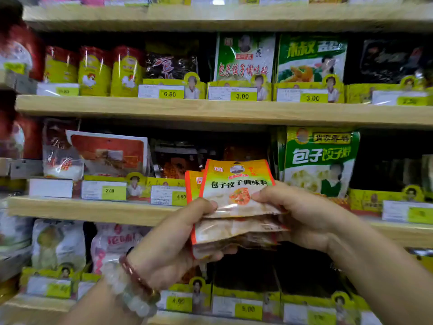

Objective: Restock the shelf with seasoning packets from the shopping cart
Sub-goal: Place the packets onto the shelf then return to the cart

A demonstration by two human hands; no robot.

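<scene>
From the head camera, both hands are raised in front of a wooden shelf of packaged seasonings. Between them they hold a small stack of orange seasoning packets, fanned so that the front packet stands nearly upright with its printed face toward the camera, while the ones behind it splay downward and show their clear lower halves.

The left hand has its grip closed on the stack's left edge: the thumb presses on the front packet's lower left, and the fingers curl under the bottom of the pile. Its wrist carries beaded bracelets, one dark red and the others pale.

The right hand closes its grip on the stack's right side, the thumb lying across the front packet's face and the fingers wrapped behind.

The stack hangs in the air in front of the middle shelf, just left of a green dumpling-seasoning packet standing there. On the shelf above stands a green and white packet. Yellow price tags line the shelf fronts. The picture's edges are blurred.
</scene>
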